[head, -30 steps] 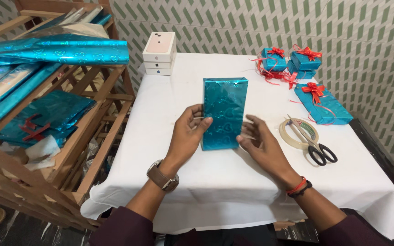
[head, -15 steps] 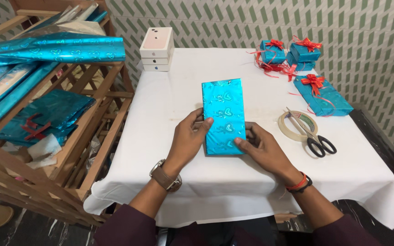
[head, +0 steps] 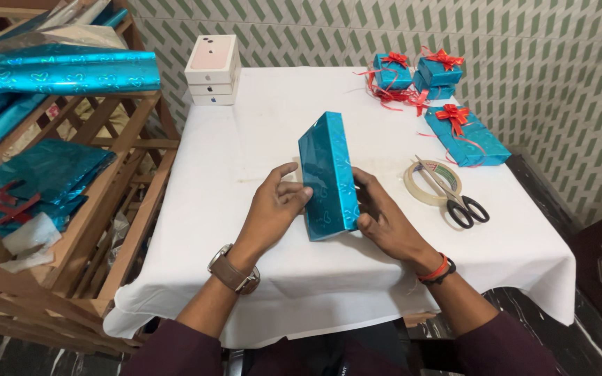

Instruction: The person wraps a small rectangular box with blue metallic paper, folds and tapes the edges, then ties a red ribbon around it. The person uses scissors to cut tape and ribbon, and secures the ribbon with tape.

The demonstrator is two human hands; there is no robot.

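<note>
I hold a flat box wrapped in shiny blue paper with a heart pattern [head: 327, 174] above the table with the white cloth [head: 259, 139]. The box is tipped up on its long edge, its broad face turned to the left. My left hand [head: 274, 209] grips its near left side. My right hand [head: 377, 216] grips the near right side, thumb on the edge. A watch with a brown strap sits on my left wrist; red and black bands circle my right wrist.
A roll of tape [head: 432, 182] with black-handled scissors [head: 451, 195] across it lies to the right. Three blue wrapped gifts with red bows [head: 447, 104] sit at the far right. Stacked white boxes [head: 212, 69] stand at the far left corner. A wooden rack [head: 99, 181] with blue wrapping paper rolls [head: 64, 72] stands to the left.
The wrapped box, flat before, has been lifted and turned onto its long edge between both hands. The view has shifted slightly to the right.
</note>
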